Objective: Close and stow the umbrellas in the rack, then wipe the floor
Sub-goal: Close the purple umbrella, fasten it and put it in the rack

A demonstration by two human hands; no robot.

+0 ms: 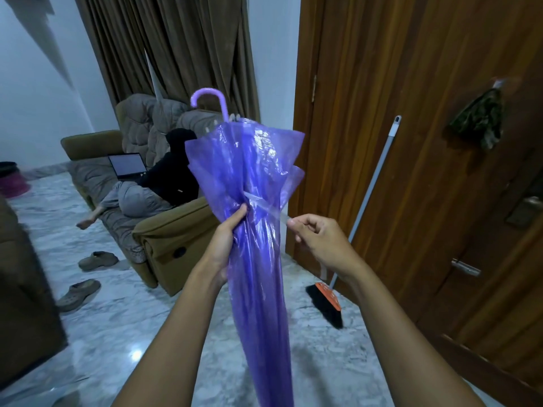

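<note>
A translucent purple umbrella (252, 230) is folded and held in front of me, its hooked handle (208, 98) pointing up and away, its tip running down out of view. My left hand (226, 236) grips the gathered canopy around its middle. My right hand (317, 233) pinches the end of the clear closing strap (264, 205), which stretches from the canopy to the right. No rack is in view.
A broom (367, 212) with an orange head leans against the wooden door (426, 142) at right. A brown sofa (164, 239) with a person lying on it and a laptop stands behind. Two shoes (88, 274) lie on the marble floor (117, 333). Dark furniture stands at left.
</note>
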